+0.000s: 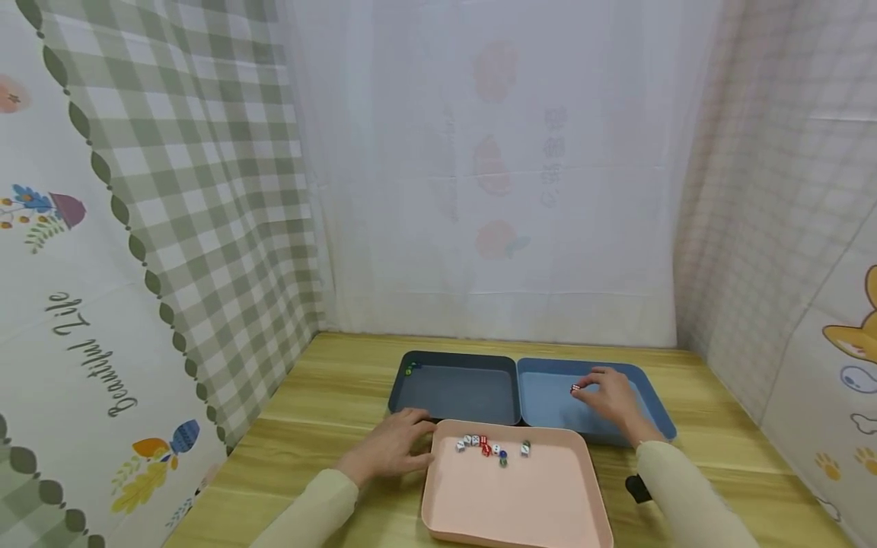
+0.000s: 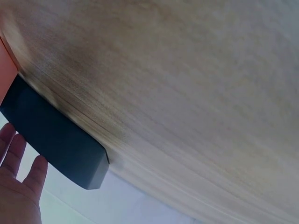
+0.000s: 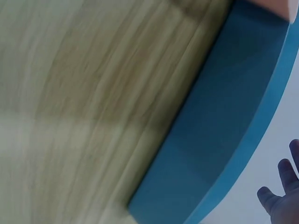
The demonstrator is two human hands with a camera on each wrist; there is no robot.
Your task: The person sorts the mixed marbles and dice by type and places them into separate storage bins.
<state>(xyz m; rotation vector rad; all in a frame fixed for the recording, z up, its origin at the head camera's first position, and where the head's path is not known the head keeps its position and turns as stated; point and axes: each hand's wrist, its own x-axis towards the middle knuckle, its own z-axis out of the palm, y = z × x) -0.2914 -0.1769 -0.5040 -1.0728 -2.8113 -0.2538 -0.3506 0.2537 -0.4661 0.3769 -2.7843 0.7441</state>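
Over the blue tray (image 1: 548, 396), my right hand (image 1: 610, 392) pinches a small dark red die (image 1: 575, 388) between thumb and fingertips. My left hand (image 1: 392, 447) rests at the left edge of the pink tray (image 1: 507, 502), its fingers relaxed and holding nothing. Toward the back of the pink tray lie several dice: white dice (image 1: 468, 441), red dice (image 1: 486, 449), a blue die (image 1: 503, 454) and a few greenish ones. In the dark grey tray (image 1: 466, 388), a few green dice (image 1: 409, 371) sit in the far left corner. The right wrist view shows the right hand's fingers (image 3: 287, 175) but not the die.
The dark grey and blue trays stand side by side behind the pink one on a wooden table (image 1: 329, 396). A black object (image 1: 638, 489) lies under the right forearm. Cloth curtains (image 1: 493, 190) enclose the table at the back and both sides.
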